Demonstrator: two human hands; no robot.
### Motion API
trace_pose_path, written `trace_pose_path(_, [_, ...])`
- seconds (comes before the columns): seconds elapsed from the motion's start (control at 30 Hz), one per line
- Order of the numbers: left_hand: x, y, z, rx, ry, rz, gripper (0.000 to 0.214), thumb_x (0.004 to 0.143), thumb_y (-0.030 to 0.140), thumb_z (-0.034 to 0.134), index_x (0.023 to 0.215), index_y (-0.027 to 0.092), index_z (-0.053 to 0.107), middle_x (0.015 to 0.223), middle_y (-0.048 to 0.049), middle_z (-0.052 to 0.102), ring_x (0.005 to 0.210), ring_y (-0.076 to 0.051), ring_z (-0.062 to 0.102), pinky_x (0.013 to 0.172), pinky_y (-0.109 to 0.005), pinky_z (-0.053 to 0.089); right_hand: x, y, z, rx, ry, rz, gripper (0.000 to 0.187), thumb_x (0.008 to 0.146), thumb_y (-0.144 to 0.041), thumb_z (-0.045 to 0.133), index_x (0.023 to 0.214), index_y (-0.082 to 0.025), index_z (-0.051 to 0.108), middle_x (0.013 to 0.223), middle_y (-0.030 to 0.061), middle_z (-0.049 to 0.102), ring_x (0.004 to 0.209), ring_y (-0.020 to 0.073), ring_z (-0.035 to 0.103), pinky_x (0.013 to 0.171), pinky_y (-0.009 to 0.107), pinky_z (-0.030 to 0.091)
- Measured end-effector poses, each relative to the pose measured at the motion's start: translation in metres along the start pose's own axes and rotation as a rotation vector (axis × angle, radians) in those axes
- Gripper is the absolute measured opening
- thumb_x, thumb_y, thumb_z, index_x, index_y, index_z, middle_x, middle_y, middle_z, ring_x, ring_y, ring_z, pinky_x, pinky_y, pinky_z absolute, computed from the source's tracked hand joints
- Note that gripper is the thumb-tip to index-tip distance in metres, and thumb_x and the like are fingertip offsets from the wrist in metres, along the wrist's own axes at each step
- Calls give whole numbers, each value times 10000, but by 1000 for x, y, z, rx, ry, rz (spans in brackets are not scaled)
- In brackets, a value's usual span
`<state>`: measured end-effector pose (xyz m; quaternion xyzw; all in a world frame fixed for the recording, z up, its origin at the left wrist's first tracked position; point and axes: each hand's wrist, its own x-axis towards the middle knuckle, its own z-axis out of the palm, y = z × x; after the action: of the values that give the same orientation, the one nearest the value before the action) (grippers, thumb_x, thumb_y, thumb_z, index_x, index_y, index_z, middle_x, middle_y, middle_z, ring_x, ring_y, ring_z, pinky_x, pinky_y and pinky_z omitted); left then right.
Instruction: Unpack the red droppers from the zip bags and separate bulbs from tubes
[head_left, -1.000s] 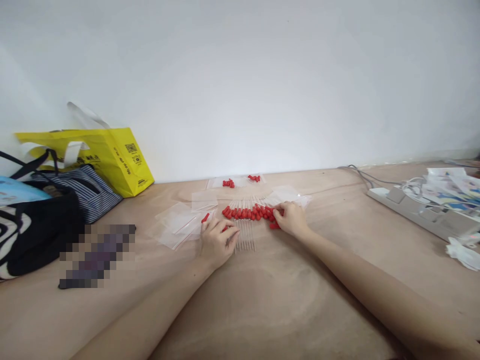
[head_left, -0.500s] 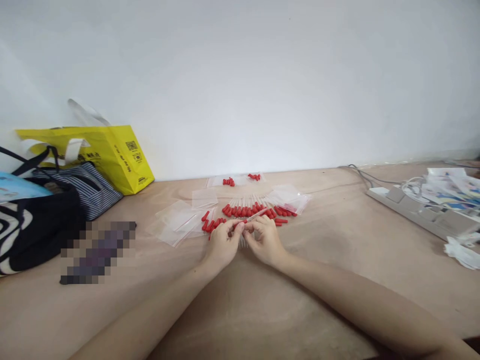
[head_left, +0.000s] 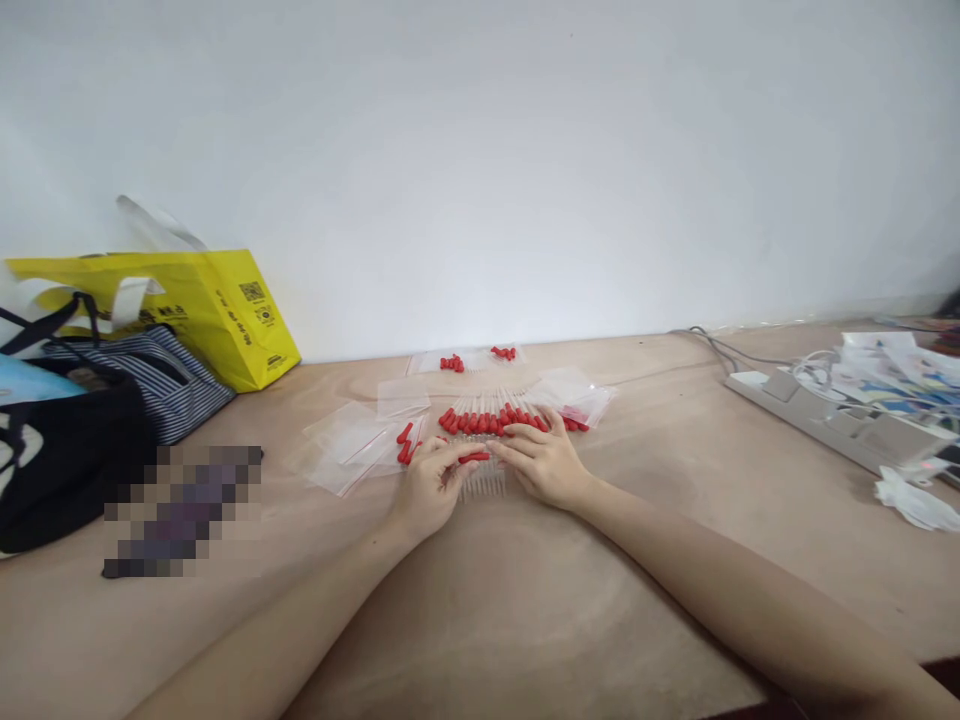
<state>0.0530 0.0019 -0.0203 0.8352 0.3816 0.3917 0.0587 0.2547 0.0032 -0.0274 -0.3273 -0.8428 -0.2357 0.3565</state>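
My left hand (head_left: 433,488) is closed, pinching a red rubber dropper bulb (head_left: 474,457) between thumb and fingertips. My right hand (head_left: 553,466) lies low over the table with its fingers stretched towards that bulb; its thumb is mostly hidden, and I see nothing held in it. Thin clear tubes (head_left: 484,486) lie side by side between and below the hands. Just beyond, a fanned row of droppers (head_left: 491,422) has its red bulbs facing me and its clear stems pointing away. Loose red bulbs (head_left: 405,434) sit beside my left hand, partly covered by it.
Clear zip bags (head_left: 341,450) lie left of the droppers, and another bag (head_left: 574,393) lies to the right. Farther back are bags with small red-bulbed groups (head_left: 452,364). A yellow bag (head_left: 251,320) and dark bags stand left. A power strip (head_left: 810,415) with cables is at right.
My right hand has come away from the left, and the clear tube seen at the fingers is no longer visible there. My left hand still pinches a red bulb. The view has shifted slightly.
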Motion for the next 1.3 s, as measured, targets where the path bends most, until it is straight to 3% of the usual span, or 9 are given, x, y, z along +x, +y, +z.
trace_pose_path(0.17, [0, 3, 1, 236, -2, 170, 222, 824, 289, 498, 1004, 239, 618, 814, -14, 681, 760, -173, 532, 689, -324, 400, 0, -4, 6, -66, 26, -14, 239, 870, -233, 395, 835, -195, 628, 609, -11, 586, 683, 114, 481, 914, 372, 219])
trace_pose_path(0.37, [4, 2, 5, 483, 83, 374, 182, 827, 299, 503, 931, 241, 641, 1078, -11, 630, 950, -215, 544, 814, -395, 350, 0, -7, 7, -105, 125, -49, 183, 856, -289, 451, 819, -236, 623, 563, -42, 546, 669, 103, 444, 948, 418, 143])
trace_pose_path(0.63, [7, -2, 3, 540, 43, 447, 221, 851, 249, 458, 731, 219, 642, 1084, -4, 627, 1009, -207, 545, 952, -464, 273, 0, -8, 7, 2, 29, 49, 237, 848, -282, 449, 697, -226, 623, 529, -48, 551, 670, 102, 421, 927, 430, 85])
trace_pose_path(0.8, [7, 0, 0, 583, 36, 442, 190, 832, 239, 483, 719, 250, 635, 1135, 38, 595, 1028, -222, 527, 963, -498, 240, 0, -10, 7, 69, -39, 91, 232, 838, -307, 457, 710, -236, 636, 559, -40, 583, 697, 113, 432, 917, 443, 74])
trace_pose_path(0.93, [4, -14, -14, 652, -8, 385, 187, 819, 190, 473, 774, 266, 638, 1140, 30, 593, 1050, -232, 505, 938, -503, 259, -7, 1, 3, 63, -75, 185, 225, 836, -308, 462, 712, -231, 633, 596, -31, 609, 719, 127, 461, 908, 430, 106])
trace_pose_path(1.03, [0, -28, -29, 663, 116, 228, 166, 809, 240, 493, 741, 270, 642, 1057, 5, 637, 989, -253, 521, 890, -509, 297, -14, 14, 2, 4, -60, 297, 216, 843, -282, 452, 763, -215, 641, 661, -3, 633, 714, 134, 477, 852, 384, 185])
trace_pose_path(1.23, [2, -28, -30, 324, 204, 132, 181, 823, 295, 474, 839, 227, 641, 827, -48, 614, 795, -170, 541, 722, -310, 441, -16, 15, 9, 19, -156, 312, 255, 835, -172, 411, 996, -167, 609, 757, 53, 604, 721, 147, 498, 678, 291, 303])
trace_pose_path(1.3, [3, -33, -29, 236, 245, 40, 193, 818, 306, 470, 875, 209, 626, 803, -40, 592, 750, -147, 547, 697, -277, 453, -16, 11, 11, 78, -212, 321, 303, 813, -116, 399, 1052, -146, 582, 792, 63, 580, 732, 146, 504, 659, 266, 345])
